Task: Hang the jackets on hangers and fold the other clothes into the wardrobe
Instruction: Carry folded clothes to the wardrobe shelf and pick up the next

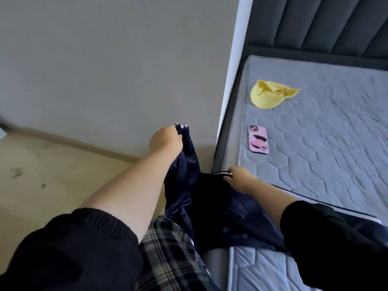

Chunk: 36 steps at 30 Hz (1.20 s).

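Note:
A shiny navy blue jacket (210,204) with white-striped trim hangs between my two hands, beside the bed's left edge. My left hand (165,140) grips one striped end of it, raised near the grey wall. My right hand (241,178) pinches another striped edge, lower and over the mattress corner. The rest of the jacket drapes down across my plaid trousers and onto the mattress (327,131). No hanger and no wardrobe are in view.
A yellow cap (270,95) and a phone in a pink case (258,139) lie on the grey-blue quilted mattress. A dark padded headboard (327,24) stands behind it. A grey wall (109,59) and pale wooden floor (52,171) fill the left.

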Available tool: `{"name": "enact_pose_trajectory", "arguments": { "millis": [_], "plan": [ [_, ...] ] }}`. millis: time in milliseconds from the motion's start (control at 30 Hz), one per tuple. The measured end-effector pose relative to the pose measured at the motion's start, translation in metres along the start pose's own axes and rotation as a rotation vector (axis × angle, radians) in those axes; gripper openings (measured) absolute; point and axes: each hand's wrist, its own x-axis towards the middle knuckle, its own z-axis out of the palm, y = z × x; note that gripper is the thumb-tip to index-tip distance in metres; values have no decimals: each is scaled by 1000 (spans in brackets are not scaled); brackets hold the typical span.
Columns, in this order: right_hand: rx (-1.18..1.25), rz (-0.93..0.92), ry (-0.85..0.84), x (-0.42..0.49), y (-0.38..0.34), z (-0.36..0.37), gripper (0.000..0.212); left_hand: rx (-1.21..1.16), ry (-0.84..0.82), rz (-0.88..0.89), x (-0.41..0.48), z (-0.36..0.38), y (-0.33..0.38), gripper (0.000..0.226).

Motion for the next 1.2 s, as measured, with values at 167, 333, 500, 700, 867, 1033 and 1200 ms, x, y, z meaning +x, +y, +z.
{"name": "enact_pose_trajectory", "arguments": {
  "millis": [167,333,500,700,867,1033,1200],
  "plan": [
    [-97,-26,-20,-28,44,61,62,-68,-64,39,-18,28,24,19],
    [658,91,90,-25,59,61,40,-319,-269,87,-44,63,56,13],
    [1268,410,144,-31,80,31,14,-658,-922,60,-78,98,66,41],
    [1491,496,30,-43,84,38,33,-123,-936,469,-81,136,31,76],
    [1677,416,-74,-48,73,33,45,50,-795,660,-104,152,22,113],
    [1732,385,-83,-54,57,18,49,-30,-561,636,-114,164,26,114],
    [971,416,141,-51,70,12,39,82,-486,755,-126,174,33,102]
  ]
}}
